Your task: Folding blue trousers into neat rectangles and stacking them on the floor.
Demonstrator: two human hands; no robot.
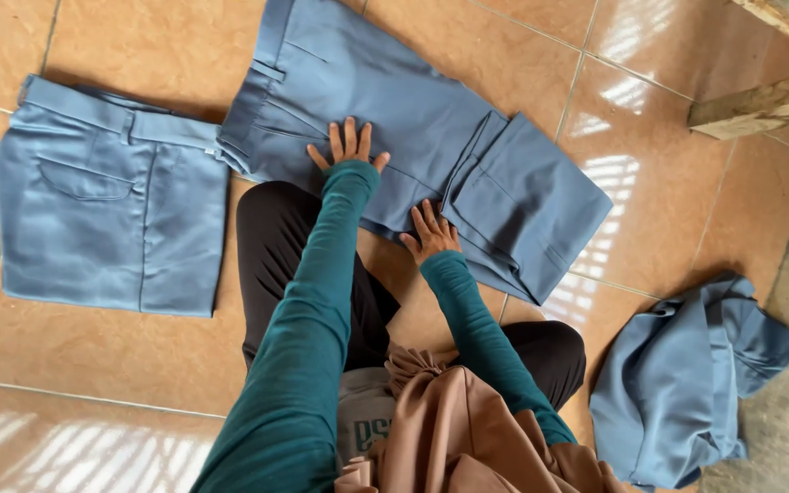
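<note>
Both hands lie flat with fingers spread on the blue trousers [394,137], whose long axis runs across the floor tiles [139,356]; left hand [349,151] nearer the waistband, right hand [431,233] nearer the folded legs

There are three blue pants on the floor: one folded [111,215], one being flattened [431,137] (two hands press it), one crumpled [687,383].

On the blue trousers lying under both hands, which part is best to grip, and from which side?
Probably the doubled-over leg end of the blue trousers, approached from the right. Its fold forms a thick edge lying free on the tile floor, beside the right hand. The left hand presses flat nearer the waistband.
</note>
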